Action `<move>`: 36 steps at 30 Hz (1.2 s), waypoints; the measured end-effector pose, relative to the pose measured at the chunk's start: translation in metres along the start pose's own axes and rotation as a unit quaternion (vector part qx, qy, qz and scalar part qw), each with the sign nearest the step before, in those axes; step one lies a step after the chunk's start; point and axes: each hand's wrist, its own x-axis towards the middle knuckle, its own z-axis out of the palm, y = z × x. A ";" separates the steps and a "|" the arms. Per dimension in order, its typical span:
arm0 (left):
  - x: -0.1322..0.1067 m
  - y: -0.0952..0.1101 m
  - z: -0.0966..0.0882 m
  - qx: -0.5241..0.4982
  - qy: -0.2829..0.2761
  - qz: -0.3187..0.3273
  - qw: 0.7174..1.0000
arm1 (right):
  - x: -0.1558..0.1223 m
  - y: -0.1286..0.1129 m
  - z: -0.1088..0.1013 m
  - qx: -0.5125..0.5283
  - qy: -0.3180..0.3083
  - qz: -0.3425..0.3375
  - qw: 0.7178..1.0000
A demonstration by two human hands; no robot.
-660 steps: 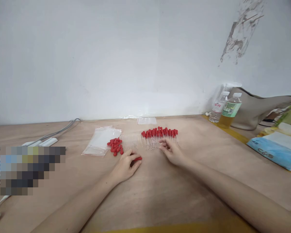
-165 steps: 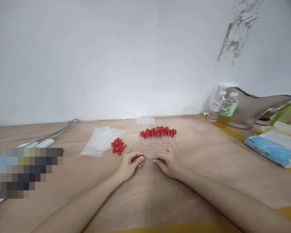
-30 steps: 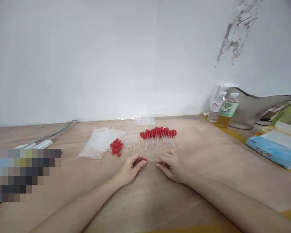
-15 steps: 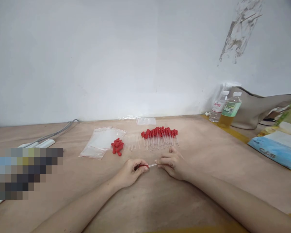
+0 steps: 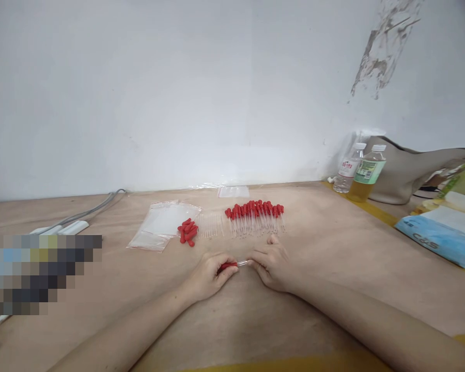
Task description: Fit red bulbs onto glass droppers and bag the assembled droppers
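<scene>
My left hand point(image 5: 209, 274) pinches a red rubber bulb point(image 5: 228, 265) low over the wooden table point(image 5: 236, 320). My right hand point(image 5: 271, 261) pinches a thin clear glass tube point(image 5: 243, 263) whose end meets the bulb. Behind the hands lies a row of finished droppers with red bulbs point(image 5: 256, 216). Left of that row lie several bare glass tubes point(image 5: 210, 227) and a small pile of loose red bulbs point(image 5: 188, 232).
Clear plastic bags point(image 5: 163, 223) lie left of the bulbs, and a smaller one point(image 5: 233, 191) by the wall. Two bottles point(image 5: 358, 173), a beige bag point(image 5: 414, 168) and a blue tissue pack point(image 5: 436, 235) sit at right. Grey cables point(image 5: 81, 213) run at left.
Over the last second both hands have drawn closer together, and less of the glass tube shows between bulb and right fingers. The pile of loose bulbs is smaller than at first.
</scene>
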 end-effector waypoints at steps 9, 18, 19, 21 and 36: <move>0.000 -0.002 0.001 0.036 0.029 0.030 0.998 | 0.005 -0.010 0.002 0.038 -0.108 0.092 0.989; 0.004 -0.003 0.002 -0.008 0.045 -0.001 0.999 | 0.004 -0.004 0.000 0.017 -0.091 0.073 0.993; 0.004 -0.005 0.001 -0.016 0.042 -0.009 0.999 | 0.003 -0.002 0.000 0.012 -0.083 0.067 0.994; 0.005 -0.009 0.000 -0.028 0.025 -0.023 0.999 | 0.001 0.003 -0.001 0.016 -0.071 0.062 0.995; 0.004 -0.014 -0.006 -0.014 0.017 -0.001 1.000 | -0.004 0.011 -0.003 0.085 -0.045 0.067 0.993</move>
